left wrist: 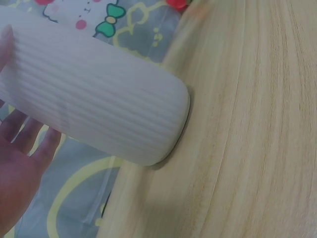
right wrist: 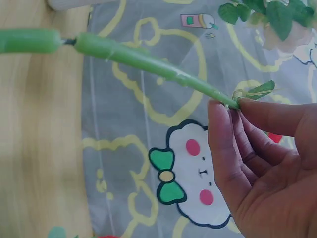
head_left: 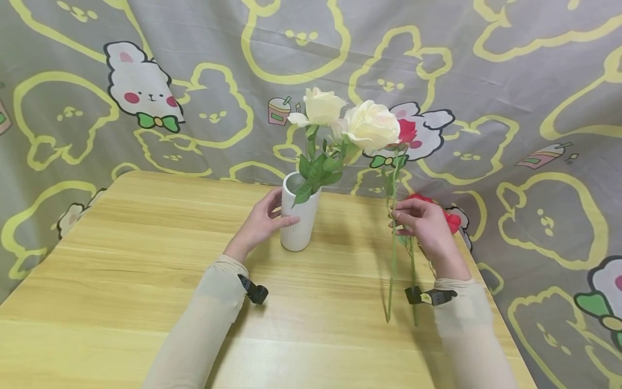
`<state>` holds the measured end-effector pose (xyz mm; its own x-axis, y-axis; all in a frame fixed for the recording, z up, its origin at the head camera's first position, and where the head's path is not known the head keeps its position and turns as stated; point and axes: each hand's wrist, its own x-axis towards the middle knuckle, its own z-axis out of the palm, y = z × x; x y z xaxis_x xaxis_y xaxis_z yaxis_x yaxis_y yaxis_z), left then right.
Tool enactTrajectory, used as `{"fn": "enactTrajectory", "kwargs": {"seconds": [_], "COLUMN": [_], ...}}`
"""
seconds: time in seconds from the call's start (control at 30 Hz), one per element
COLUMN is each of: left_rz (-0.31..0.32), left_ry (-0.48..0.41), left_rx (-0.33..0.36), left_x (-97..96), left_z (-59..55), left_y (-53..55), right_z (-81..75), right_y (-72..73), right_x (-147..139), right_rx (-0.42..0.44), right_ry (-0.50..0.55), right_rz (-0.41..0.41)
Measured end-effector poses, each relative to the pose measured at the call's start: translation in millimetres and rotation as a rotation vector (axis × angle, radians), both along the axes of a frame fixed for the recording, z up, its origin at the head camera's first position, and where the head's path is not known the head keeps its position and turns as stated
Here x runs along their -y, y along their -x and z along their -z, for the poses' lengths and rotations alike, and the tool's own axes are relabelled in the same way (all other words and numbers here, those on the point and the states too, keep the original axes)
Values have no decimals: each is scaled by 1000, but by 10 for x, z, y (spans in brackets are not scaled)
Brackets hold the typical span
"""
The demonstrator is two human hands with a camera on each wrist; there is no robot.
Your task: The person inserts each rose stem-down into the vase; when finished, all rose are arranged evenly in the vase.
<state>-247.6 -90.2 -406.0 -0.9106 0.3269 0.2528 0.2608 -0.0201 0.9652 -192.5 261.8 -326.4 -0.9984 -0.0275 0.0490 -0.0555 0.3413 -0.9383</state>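
The green stem (head_left: 391, 259) of a red rose (head_left: 407, 131) is upright over the right side of the table (head_left: 146, 254), pinched by the right hand (head_left: 430, 227) between thumb and fingers. The right wrist view alone exposes a dark joint (right wrist: 68, 41) between two stem sections. The left hand (head_left: 259, 224) grasps the white ribbed vase (head_left: 297, 232); the left wrist view details its base, seated on the tabletop. Cream roses (head_left: 324, 106) rise above the vase. The yellow label (head_left: 426, 297) on the right wrist strap (head_left: 442, 296) is too small to read.
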Motion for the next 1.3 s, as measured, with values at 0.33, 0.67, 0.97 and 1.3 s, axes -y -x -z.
{"fn": "enactTrajectory", "kwargs": {"seconds": [0.33,0.67,0.97,1.3], "left_rz": [0,8,17,2], "left_ry": [-5,-12,-11,-4], "left_rx": [-8,2,21,-14], "left_x": [-3,0,2,3], "left_z": [8,-3,5,12], "left_y": [4,8,16,10], "right_z": [-133,-274,-487,-837], "right_y": [-107,-255,-473,-595], "right_x": [68,175,327,549], "right_rx": [-124,-281,-453,-743], "right_ry": [181,364,430,704], "right_rz": [48,30,91,25]}}
